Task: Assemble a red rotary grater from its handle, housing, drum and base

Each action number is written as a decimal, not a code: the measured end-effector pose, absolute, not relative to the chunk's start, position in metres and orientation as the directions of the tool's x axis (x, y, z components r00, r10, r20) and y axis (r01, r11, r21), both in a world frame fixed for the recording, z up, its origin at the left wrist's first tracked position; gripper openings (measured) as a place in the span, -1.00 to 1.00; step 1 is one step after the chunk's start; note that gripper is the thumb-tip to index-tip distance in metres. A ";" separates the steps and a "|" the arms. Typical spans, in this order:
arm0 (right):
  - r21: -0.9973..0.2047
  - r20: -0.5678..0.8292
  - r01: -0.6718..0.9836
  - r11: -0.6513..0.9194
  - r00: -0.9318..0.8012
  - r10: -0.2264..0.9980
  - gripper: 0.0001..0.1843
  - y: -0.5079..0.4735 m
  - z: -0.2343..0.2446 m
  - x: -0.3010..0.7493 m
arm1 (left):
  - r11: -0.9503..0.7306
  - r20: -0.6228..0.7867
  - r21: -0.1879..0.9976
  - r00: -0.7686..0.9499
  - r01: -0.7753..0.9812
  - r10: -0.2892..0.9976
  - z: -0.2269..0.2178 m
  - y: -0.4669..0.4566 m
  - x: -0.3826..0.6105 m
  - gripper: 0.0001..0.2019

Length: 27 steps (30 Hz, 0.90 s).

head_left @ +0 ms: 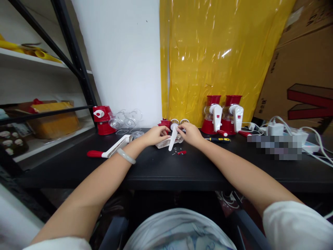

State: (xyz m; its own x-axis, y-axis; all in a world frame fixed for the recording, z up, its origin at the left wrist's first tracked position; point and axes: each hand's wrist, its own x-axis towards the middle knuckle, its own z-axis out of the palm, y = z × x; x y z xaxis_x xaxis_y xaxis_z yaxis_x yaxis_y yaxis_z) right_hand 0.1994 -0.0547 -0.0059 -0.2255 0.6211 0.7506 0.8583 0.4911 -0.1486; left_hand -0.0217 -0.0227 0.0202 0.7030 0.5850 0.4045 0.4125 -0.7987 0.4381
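My left hand [156, 134] and my right hand [190, 133] meet over the middle of the black table [156, 166], both with fingers closed on a white crank arm [172, 139] that hangs down between them. Under the hands lies a clear plastic part [166, 142]. A few small screws and a red bit [180, 152] lie just in front. A pale bangle [126, 156] circles my left wrist.
A white crank with a red grip [108, 150] lies at the left. A red base [102, 119] and clear domes [126, 119] stand behind it. Two assembled red-and-white grinders [223, 114] stand at back right beside a screwdriver [218, 140]. Chargers and cables [286, 133] crowd the right end.
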 end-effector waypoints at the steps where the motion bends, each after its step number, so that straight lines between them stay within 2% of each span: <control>1: -0.153 0.748 0.867 0.475 -0.213 0.629 -0.80 -0.055 -0.006 0.200 | -0.800 0.374 0.420 0.721 0.429 0.583 0.020 -0.022 -0.022 -0.64; 5: -0.163 0.729 0.890 0.427 -0.183 0.660 -0.77 -0.056 -0.005 0.199 | -0.808 0.291 0.366 0.768 0.462 0.571 0.015 -0.024 -0.019 -0.68; 10: -0.174 0.704 0.900 0.400 -0.170 0.689 -0.74 -0.058 -0.003 0.198 | -0.832 0.279 0.134 0.785 0.538 0.553 0.005 -0.022 -0.012 -0.81; 14: -0.189 0.712 0.898 0.396 -0.152 0.685 -0.73 -0.058 -0.003 0.198 | -0.804 0.319 0.104 0.746 0.586 0.585 0.002 -0.020 -0.011 -0.85; 17: -0.200 0.761 0.889 0.411 -0.123 0.637 -0.71 -0.057 -0.001 0.201 | -0.744 0.405 0.151 0.646 0.651 0.647 0.005 -0.021 -0.014 -0.82; 20: -0.202 0.835 0.881 0.428 -0.074 0.545 -0.68 -0.058 0.003 0.205 | -0.680 0.476 0.262 0.521 0.684 0.708 0.007 -0.019 -0.015 -0.75; 24: -0.188 0.880 0.851 0.491 -0.077 0.468 -0.65 -0.061 0.008 0.209 | -0.683 0.558 0.430 0.421 0.590 0.715 0.006 -0.016 -0.012 -0.72; 27: -0.212 0.883 0.804 0.555 -0.086 0.461 -0.67 -0.062 0.008 0.209 | -0.686 0.580 0.495 0.385 0.533 0.718 0.005 -0.018 -0.007 -0.73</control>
